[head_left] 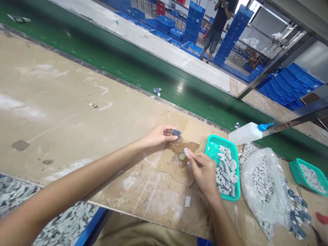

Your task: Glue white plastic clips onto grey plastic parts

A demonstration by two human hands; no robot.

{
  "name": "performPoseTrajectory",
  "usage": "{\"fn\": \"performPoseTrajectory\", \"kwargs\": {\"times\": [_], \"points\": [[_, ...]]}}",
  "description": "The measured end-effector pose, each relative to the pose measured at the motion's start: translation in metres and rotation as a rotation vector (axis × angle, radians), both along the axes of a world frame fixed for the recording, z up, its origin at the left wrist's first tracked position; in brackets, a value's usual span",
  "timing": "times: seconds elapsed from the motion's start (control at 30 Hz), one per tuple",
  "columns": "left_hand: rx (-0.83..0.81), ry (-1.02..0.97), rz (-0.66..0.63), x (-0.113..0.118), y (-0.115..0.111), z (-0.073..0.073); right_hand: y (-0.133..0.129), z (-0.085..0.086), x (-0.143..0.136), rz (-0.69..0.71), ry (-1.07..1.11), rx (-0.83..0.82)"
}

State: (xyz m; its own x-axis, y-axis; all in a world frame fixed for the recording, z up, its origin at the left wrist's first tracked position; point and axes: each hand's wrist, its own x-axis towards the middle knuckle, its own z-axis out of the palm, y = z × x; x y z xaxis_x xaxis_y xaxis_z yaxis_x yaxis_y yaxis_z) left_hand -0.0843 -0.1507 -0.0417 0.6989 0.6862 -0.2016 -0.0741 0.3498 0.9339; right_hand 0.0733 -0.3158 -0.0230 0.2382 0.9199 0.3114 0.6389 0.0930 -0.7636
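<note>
My left hand (164,134) is closed around a small dark blue-grey plastic piece (176,133), whose far end sticks out past the fingertips. Between the thumb and fingers of my right hand (203,169) is a small white plastic piece (186,151), held above a worn patch of cardboard (169,157). Just below that piece lies a small round dish (181,156) on a wet-looking brown stain. To the right of my right hand stands a green basket (208,143) with many pale grey pieces (225,171). One loose white piece (188,201) lies nearer to me.
A white squeeze bottle (244,133) with a blue nozzle lies beyond the basket. Rightward are a plastic bag of small parts (266,188), loose blue-grey pieces (298,215) and another green basket (296,171). A green conveyor belt (123,73) crosses behind. A person (217,29) stands among blue crates.
</note>
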Motion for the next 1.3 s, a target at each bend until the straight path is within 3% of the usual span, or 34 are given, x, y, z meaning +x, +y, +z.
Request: {"fn": "performPoseTrajectory", "kwargs": {"times": [0.1, 0.27, 0.53, 0.83, 1.3], "points": [[0.12, 0.083, -0.095, -0.004, -0.016, -0.001, -0.002, 0.004, 0.0, -0.015, -0.013, 0.116], [0.202, 0.042, -0.24, -0.003, -0.036, 0.002, -0.003, 0.008, 0.0, 0.068, -0.069, 0.214], [0.25, 0.025, -0.296, -0.006, -0.043, 0.003, -0.003, 0.008, 0.001, 0.115, -0.135, 0.189], [0.496, 0.113, -0.164, -0.009, -0.055, 0.008, -0.003, 0.009, 0.0, 0.15, -0.147, 0.135], [0.462, 0.099, -0.054, -0.005, -0.072, 0.002, -0.003, 0.01, -0.002, 0.172, -0.133, 0.072]]}}
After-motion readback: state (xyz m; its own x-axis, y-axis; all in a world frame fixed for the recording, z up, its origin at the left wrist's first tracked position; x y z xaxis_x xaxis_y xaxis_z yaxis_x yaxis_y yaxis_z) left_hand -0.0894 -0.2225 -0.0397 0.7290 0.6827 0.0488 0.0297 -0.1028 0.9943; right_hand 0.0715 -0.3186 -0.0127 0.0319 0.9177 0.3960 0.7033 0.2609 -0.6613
